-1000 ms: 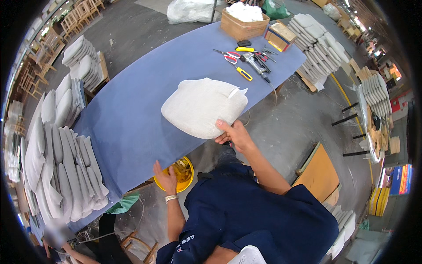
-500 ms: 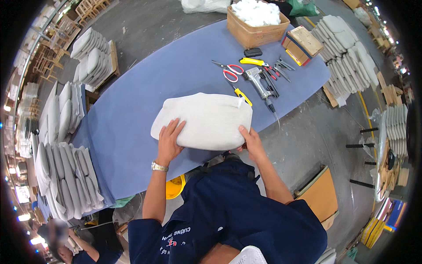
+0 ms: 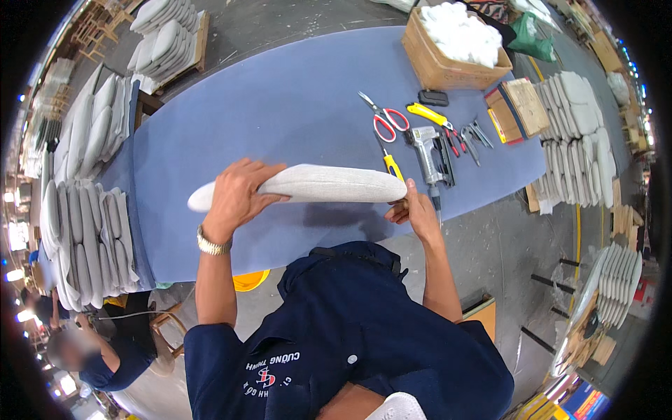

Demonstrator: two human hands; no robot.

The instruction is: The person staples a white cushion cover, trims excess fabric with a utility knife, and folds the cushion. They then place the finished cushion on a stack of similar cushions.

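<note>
A light grey upholstered seat cushion [image 3: 336, 184] is held up over the blue table [image 3: 231, 105], tilted so that its narrow edge faces me. My left hand [image 3: 241, 190] grips it near its left end, thumb on the near side and fingers over the top. At the right end my right hand [image 3: 418, 210] holds the corner, its fingers partly hidden below. Just beyond that corner lie a yellow-handled screwdriver [image 3: 393, 166] and a metal pneumatic staple gun [image 3: 425, 150]. Red-handled scissors [image 3: 385, 120] and a yellow utility knife [image 3: 428, 114] rest farther back.
A cardboard box [image 3: 448, 73] of white stuffing stands at the far right of the table, beside a smaller box [image 3: 521, 112]. Red-handled pliers [image 3: 456, 143] lie nearby. Cushion stacks [image 3: 87, 245] line the left side. Another person [image 3: 112, 357] is at lower left.
The cushion has turned from lying broad face up to edge-on, lifted off the table. My left hand has moved left and round its left end; my right hand stays at the right corner.
</note>
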